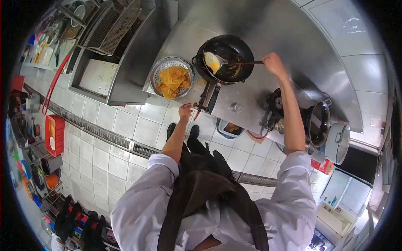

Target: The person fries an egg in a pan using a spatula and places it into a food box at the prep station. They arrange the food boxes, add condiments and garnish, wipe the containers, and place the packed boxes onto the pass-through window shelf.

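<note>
My right hand [273, 63] is closed around the long dark handle of a spatula [247, 62]. Its blade end reaches into a black wok [228, 44], beside a fried egg [212, 62] with a runny-looking yellow yolk. The egg lies on the left side of the wok, which stands over a burner. My left hand [185, 111] hovers low at the counter's front edge with its fingers loosely bent and apart. Nearest to it is a burner valve [197, 106]; whether the fingertips touch it I cannot tell. Golden fried pieces [172, 81] fill a perforated steel colander [154, 75] left of the wok.
A steel fryer station with wire baskets [111, 27] stands left. Right on the counter are a second burner [275, 102], a dark pan [319, 123] and a lidded pot [337, 144]. A small metal cup [236, 107] sits near the front edge, above a bin [229, 129].
</note>
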A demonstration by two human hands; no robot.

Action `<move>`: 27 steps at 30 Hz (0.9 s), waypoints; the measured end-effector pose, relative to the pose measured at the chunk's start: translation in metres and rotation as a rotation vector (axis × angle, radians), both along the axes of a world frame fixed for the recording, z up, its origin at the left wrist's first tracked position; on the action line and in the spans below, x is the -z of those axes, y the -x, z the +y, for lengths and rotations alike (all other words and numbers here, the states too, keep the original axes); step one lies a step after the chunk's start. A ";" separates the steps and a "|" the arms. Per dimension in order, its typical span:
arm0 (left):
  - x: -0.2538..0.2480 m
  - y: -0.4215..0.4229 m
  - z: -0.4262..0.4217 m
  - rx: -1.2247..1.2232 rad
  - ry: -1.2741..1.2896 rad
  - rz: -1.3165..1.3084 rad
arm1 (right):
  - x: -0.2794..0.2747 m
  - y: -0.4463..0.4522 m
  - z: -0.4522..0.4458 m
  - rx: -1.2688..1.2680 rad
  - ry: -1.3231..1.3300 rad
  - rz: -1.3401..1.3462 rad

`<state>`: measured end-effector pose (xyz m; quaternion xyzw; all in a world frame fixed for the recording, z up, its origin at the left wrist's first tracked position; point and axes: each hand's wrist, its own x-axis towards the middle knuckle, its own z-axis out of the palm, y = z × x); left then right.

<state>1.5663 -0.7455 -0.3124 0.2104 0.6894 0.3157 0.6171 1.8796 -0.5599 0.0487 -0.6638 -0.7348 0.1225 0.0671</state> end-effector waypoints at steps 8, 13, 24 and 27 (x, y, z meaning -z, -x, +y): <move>-0.007 0.068 -0.076 -0.187 0.013 -0.128 | -0.016 0.026 -0.071 0.067 -0.102 0.070; -0.005 0.097 -0.122 -0.189 0.127 -0.073 | -0.023 0.068 -0.153 -0.091 -0.164 -0.070; 0.003 0.126 -0.158 -0.129 0.301 0.010 | -0.019 0.032 -0.151 0.011 -0.245 -0.177; 0.012 0.114 -0.137 -0.007 0.164 0.034 | -0.021 0.018 -0.111 0.084 -0.138 -0.227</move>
